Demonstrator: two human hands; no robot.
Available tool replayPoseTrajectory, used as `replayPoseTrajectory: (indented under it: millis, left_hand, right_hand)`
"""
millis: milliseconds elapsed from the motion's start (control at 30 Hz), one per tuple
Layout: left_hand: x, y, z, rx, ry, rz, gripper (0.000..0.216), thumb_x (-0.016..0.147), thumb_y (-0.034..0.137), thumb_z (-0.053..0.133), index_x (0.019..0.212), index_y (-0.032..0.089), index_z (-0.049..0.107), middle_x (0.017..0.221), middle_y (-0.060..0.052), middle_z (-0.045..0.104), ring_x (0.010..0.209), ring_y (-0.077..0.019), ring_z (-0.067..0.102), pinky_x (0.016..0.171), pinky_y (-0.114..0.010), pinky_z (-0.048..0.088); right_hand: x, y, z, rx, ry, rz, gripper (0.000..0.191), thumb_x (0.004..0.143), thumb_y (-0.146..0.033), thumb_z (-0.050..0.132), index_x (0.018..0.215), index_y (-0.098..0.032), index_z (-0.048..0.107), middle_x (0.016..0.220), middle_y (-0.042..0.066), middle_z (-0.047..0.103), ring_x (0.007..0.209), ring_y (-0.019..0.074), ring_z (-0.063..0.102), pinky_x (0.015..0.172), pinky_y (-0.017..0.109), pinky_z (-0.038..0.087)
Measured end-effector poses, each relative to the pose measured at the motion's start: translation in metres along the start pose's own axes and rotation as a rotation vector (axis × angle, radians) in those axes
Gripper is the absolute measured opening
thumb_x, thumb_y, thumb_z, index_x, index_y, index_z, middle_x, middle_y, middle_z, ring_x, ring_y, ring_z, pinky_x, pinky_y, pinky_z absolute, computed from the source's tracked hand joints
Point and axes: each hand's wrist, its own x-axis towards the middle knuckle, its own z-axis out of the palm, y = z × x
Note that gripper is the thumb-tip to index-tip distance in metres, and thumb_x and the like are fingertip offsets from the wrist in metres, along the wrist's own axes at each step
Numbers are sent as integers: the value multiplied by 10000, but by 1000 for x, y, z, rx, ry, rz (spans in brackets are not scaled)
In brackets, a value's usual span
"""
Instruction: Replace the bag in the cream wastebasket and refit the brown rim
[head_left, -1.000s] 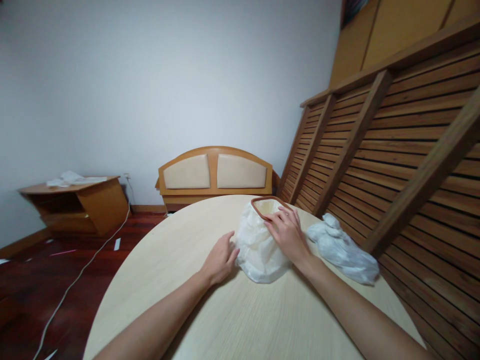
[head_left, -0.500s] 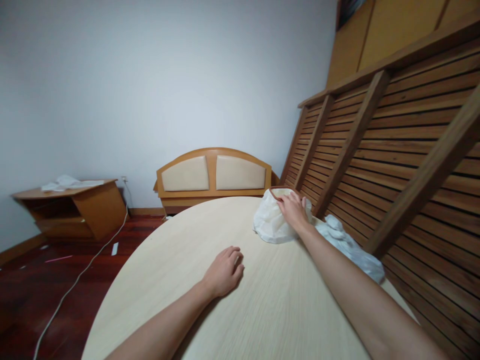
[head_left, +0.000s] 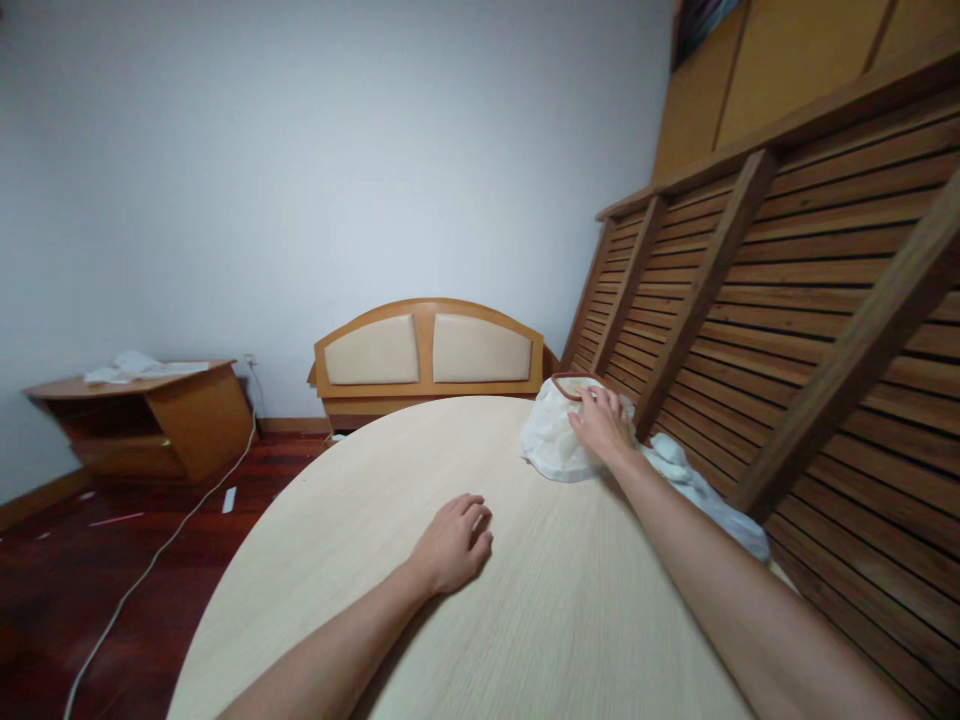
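My left hand (head_left: 454,545) rests on the pale round table (head_left: 360,520), its fingers loosely bent, the thumb apart and nothing held. Farther off to the right, my right hand (head_left: 604,425) is at a white crumpled bag (head_left: 551,435) with a brown rim (head_left: 568,392). The bag stands upright near the table's far right edge. Its mouth faces up, and my fingers curl over the right part of the rim. What the fingertips touch inside is partly hidden.
Another white bundle (head_left: 701,495) lies along the table's right edge, beside my right forearm. A slatted wooden frame (head_left: 825,330) leans close by on the right. Beyond the table stands a headboard (head_left: 427,350). A low cabinet (head_left: 202,410) and a cable (head_left: 169,540) are at the left.
My right hand and the white bag have shifted a little to the right on the table. My left hand has stayed almost where it was.
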Motion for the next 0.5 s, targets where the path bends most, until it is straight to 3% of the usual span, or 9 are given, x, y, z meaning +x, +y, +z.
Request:
replayPoseTrajectory:
  millis: [100, 200, 367, 500]
  left_hand:
    - [-1, 1, -1, 17, -12, 16, 345, 897, 317, 541, 1197, 177, 635, 1401, -139, 570, 1332, -292, 502, 1166, -464, 387]
    - [-4, 4, -3, 34, -35, 48, 417, 885, 349, 568, 1252, 160, 629, 1412, -150, 566, 1363, -299, 471, 1185, -468, 359]
    - [-8, 12, -4, 56, -98, 86, 488, 892, 360, 562, 1331, 148, 599, 1458, -157, 533, 1395, -299, 444, 1202, -465, 329]
    - [-13, 21, -2, 75, -189, 74, 566, 924, 409, 525, 1437, 173, 506, 1560, -147, 411, 1465, -344, 339, 1212, -534, 279]
  right_hand:
    - [-31, -14, -4, 80, -1, -107, 523, 898, -275, 524, 1403, -141, 501, 1465, 166, 484, 1341, 333, 393, 1090, 486, 369]
    - [-80, -30, -6, 157, -99, -224, 485, 902, -301, 523, 1363, -152, 550, 1487, 167, 463, 1381, 324, 367, 1128, 482, 342]
    - [-157, -44, -16, 290, -498, -321, 654, 942, -560, 483, 1469, -173, 478, 1598, 153, 349, 1473, 303, 302, 1200, 461, 246]
    - [-176, -44, -28, 328, -779, -368, 746, 974, -658, 330, 1572, -213, 314, 1664, 103, 198, 1539, 309, 124, 1234, 513, 106]
